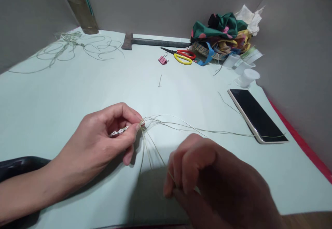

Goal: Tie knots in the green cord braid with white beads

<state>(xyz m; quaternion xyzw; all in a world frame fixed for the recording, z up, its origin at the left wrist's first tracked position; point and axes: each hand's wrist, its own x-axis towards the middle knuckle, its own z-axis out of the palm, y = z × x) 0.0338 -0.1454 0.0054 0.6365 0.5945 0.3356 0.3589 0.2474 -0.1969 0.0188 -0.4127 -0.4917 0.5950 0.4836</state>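
My left hand [106,135] pinches a braided cord [118,131] between thumb and forefinger, its white and green plait showing inside the curled fingers. From the pinch, several loose thin strands [178,125] fan out, some running right across the table to the phone, others hanging toward me. Nearer the camera, my right hand [207,173] is closed on one greenish strand [158,151], which stretches tight from the braid. The far end of that strand is hidden by the fingers.
A phone [256,115] lies at the right, near a white spool [247,78]. Farther back are scissors [184,57], a pink binder clip [163,59], a needle-like pin [160,80], a hammer [155,42] and bunched fabric [223,32]. Tangled green cord [70,46] lies back left.
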